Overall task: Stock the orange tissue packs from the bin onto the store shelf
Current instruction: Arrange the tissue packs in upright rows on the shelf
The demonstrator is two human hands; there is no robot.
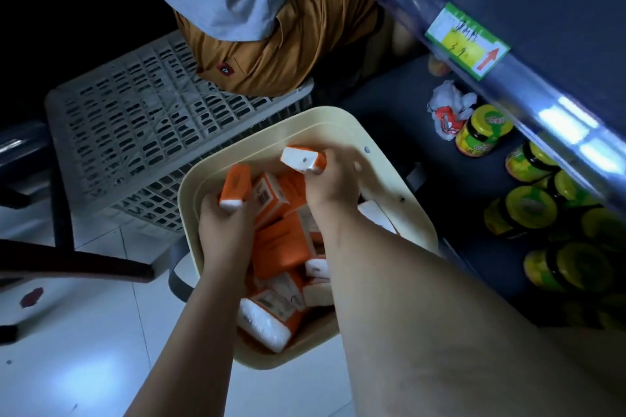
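A cream bin (382,159) stands on the floor beside the dark store shelf (399,105). Several orange tissue packs with white ends (281,247) lie jumbled inside it. My left hand (223,230) grips one orange pack (235,188) upright, just above the pile. My right hand (330,176) holds another pack (303,157) raised near the bin's far rim, its white end facing up. My right forearm hides part of the bin's right side.
A grey slotted crate (135,118) stands behind the bin, with another person crouched above it. Yellow-lidded jars (484,130) and a crumpled white wrapper (447,108) sit on the low shelf at right, under an upper shelf edge with a green price tag (467,41). White tiled floor lies at left.
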